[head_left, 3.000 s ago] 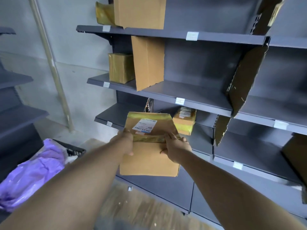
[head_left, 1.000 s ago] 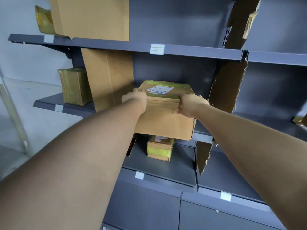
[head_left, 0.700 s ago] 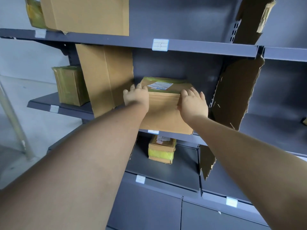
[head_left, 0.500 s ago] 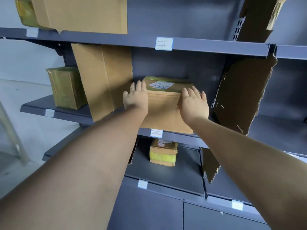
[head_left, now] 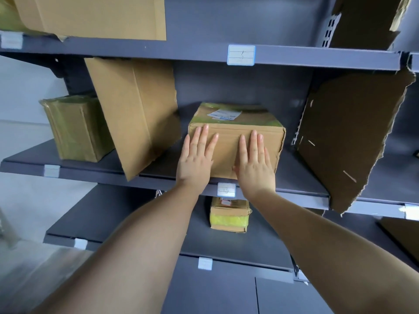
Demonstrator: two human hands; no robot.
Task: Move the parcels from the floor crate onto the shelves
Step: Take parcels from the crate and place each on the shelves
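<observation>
A brown cardboard parcel [head_left: 229, 137] with a white label and yellow-green tape on top stands on the middle grey shelf [head_left: 301, 184], between two cardboard dividers. My left hand [head_left: 196, 158] lies flat against the parcel's front face on its left side, fingers straight. My right hand [head_left: 255, 162] presses flat on the front face's right side, fingers straight too. The floor crate is out of view.
A tape-wrapped parcel [head_left: 77, 130] stands left of the leaning cardboard divider [head_left: 133, 114]. A torn divider [head_left: 349, 141] hangs at the right. A small parcel with yellow tape [head_left: 229, 216] sits on the lower shelf. A large box [head_left: 95, 14] fills the top shelf.
The parcel was lifted from waist height onto the middle shelf and slid back. Both hands let go of its sides and now lie flat on its front face.
</observation>
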